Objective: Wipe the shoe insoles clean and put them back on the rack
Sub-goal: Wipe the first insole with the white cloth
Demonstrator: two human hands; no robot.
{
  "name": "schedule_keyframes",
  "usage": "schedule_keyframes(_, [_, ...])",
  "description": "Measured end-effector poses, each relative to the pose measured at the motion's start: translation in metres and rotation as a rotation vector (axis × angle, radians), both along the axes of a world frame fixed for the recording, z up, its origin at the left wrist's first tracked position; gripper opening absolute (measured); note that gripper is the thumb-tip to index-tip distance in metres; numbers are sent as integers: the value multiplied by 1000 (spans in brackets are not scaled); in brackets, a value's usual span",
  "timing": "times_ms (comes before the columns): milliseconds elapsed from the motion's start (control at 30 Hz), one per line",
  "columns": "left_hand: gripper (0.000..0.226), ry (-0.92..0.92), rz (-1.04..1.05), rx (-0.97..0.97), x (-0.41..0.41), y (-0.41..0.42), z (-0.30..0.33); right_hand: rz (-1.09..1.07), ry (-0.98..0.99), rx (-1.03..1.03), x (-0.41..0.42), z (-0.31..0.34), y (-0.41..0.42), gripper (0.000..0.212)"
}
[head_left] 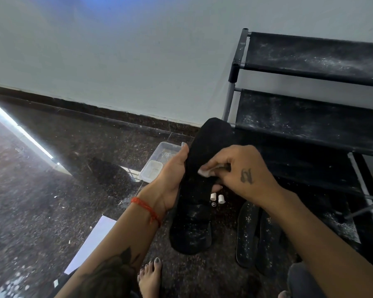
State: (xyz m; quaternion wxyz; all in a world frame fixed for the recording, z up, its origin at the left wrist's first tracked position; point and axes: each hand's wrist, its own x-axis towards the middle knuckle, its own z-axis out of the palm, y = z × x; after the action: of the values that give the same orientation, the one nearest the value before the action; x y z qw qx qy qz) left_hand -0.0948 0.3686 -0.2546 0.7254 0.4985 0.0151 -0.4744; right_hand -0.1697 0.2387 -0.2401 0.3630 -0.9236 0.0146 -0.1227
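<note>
Red thread bracelet [148,209] on left wrist; tattooed forearm, right hand [243,171].

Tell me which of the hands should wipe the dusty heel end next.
Right. The right hand already pinches the wipe against the insole, while the left hand grips its edge, steadying it.

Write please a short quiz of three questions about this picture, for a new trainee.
1. True or false: the left hand holds the insole by its edge.
2. What does the right hand press on the insole? A) brush B) white wipe C) sponge
3. Where do the two other insoles lie?

Key:
1. True.
2. B.
3. On the floor, beside the rack, and they are speckled with white dust.
</note>
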Motion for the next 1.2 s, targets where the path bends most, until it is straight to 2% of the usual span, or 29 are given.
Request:
schedule_keyframes(67, [69,3,-4,18,-2,0,3,-178,-128,-61,3,-2,-3,18])
schedule_keyframes(133, [66,-22,-14,45,-5,0,6,-255,-222,51,6,-2,5,16])
schedule_keyframes(200, [61,-70,-21,44,-8,-1,4,-221,-228,198,7,0,18,16])
schedule_keyframes(333, [73,-88,-6,8,-8,0,4,-48,-132,235,3,2,23,19])
schedule_keyframes(400, [74,-41,7,9,-3,1,5,111,-80,149,0,5,15,22])
schedule_keyframes(467, [73,-41,13,18,-1,1,3,161,-67,-88,-1,6,5,22])
schedule_keyframes(533, [69,-37,8,22,-2,-1,4,53,-96,-236,0,3,-4,18])
schedule_keyframes(600, [69,-25,8,26,-3,-1,4,-123,-144,-184,1,1,-5,17])
schedule_keyframes(667, [71,-31,13,42,-2,0,0,-165,-176,-54,2,-2,3,17])
schedule_keyframes(733, [75,-61,18,75,-1,1,-3,-62,-182,39,2,-4,17,15])
schedule_keyframes(833, [71,-79,59,117,4,4,-3,155,-134,37,1,0,22,9])
schedule_keyframes(933, [65,-92,67,103,4,4,0,277,-24,-94,-1,6,9,19])
schedule_keyframes(1000, [63,-109,28,76,1,2,-1,196,-12,-149,-1,3,-1,27])
schedule_keyframes(1133, [69,-154,-36,38,-4,0,-2,-112,-87,-87,1,-4,-1,21])
schedule_keyframes(1200, [64,-148,8,70,0,1,-5,-53,-105,-27,3,-6,9,21])
